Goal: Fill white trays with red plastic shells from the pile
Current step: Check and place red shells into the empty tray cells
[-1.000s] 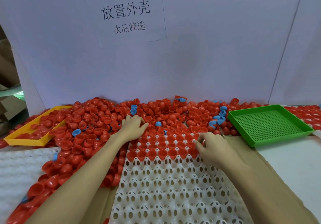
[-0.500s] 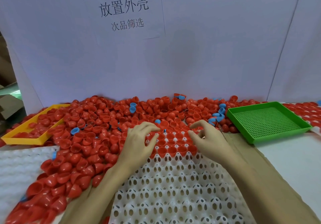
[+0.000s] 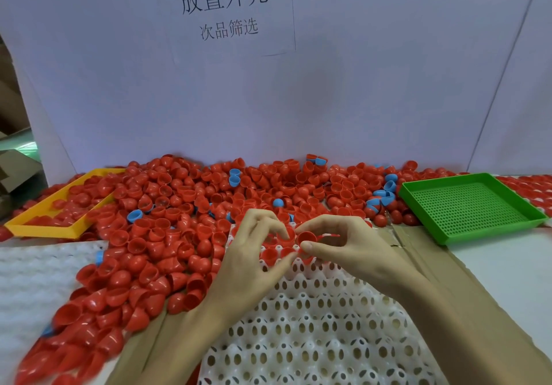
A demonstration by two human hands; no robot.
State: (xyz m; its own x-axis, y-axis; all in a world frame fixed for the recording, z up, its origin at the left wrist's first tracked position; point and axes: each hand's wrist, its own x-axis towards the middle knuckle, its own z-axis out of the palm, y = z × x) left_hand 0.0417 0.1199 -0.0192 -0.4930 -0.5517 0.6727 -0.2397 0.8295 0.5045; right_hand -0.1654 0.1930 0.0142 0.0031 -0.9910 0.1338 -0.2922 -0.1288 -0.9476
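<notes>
A wide pile of red shells [image 3: 185, 205] covers the far and left part of the table, with a few blue shells mixed in. A white tray [image 3: 313, 325] with egg-shaped holes lies in front of me; red shells sit in its far rows, mostly hidden by my hands. My right hand [image 3: 343, 244] pinches one red shell [image 3: 306, 237] between thumb and fingers just above those rows. My left hand [image 3: 254, 253] hovers beside it with fingers curled over the filled rows, fingertips at another red shell; a firm grip is not visible.
A yellow tray [image 3: 41, 220] with red shells sits at the far left. A green perforated tray [image 3: 466, 205] stands at the far right. A white textured sheet [image 3: 33, 280] lies at the left. A paper sign hangs on the back wall. Brown cardboard lies under the white tray.
Both hands have drawn together over the tray's far rows. My left hand came in from the pile at the left. My right hand now pinches a red shell.
</notes>
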